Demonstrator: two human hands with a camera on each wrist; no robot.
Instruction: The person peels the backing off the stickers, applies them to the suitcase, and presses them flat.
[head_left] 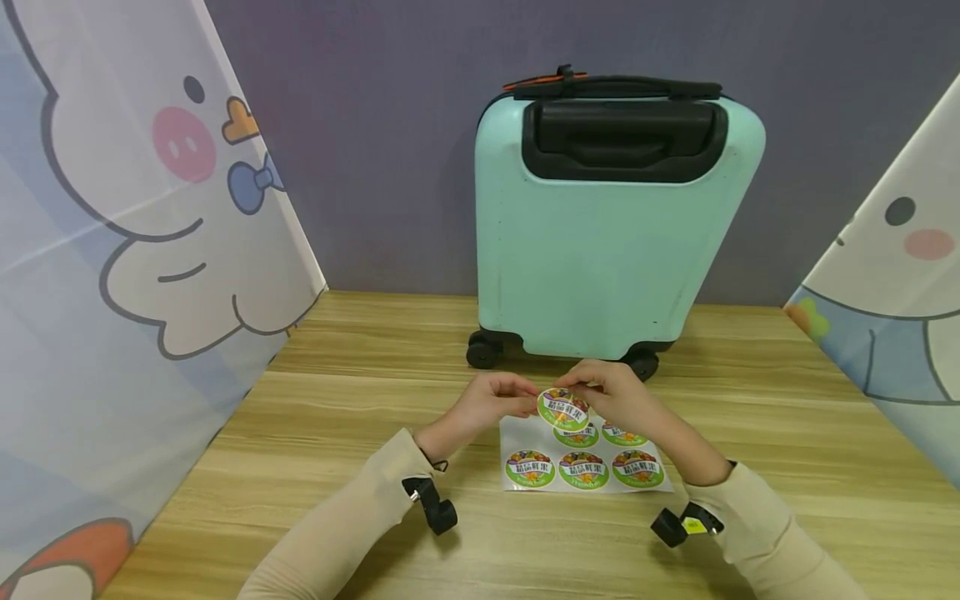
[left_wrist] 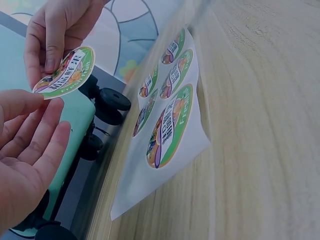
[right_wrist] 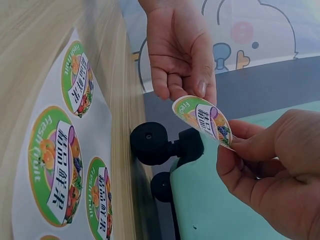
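An oval fruit sticker [head_left: 562, 410] with a green border, fruit pictures and dark lettering is held up between both hands, above a white sticker sheet [head_left: 519, 433]. My left hand [head_left: 476, 410] pinches its left edge between thumb and index finger, the other fingers loosely bent. On the opposite edge, my right hand [head_left: 617, 398] grips the sticker with thumb and fingertips. The right wrist view shows the sticker [right_wrist: 205, 119] tilted, its printed face visible. Several matching stickers [left_wrist: 171, 127] remain on the sheet, which lies on the wooden table with a slightly raised edge.
Behind the hands stands a mint-green suitcase [head_left: 600, 258] with a black handle and black wheels [head_left: 483, 354], close to the sheet's far side. Cartoon-printed cloths [head_left: 187, 250] flank the wooden table [head_left: 360, 367], and a grey wall [head_left: 360, 125] rises at the back.
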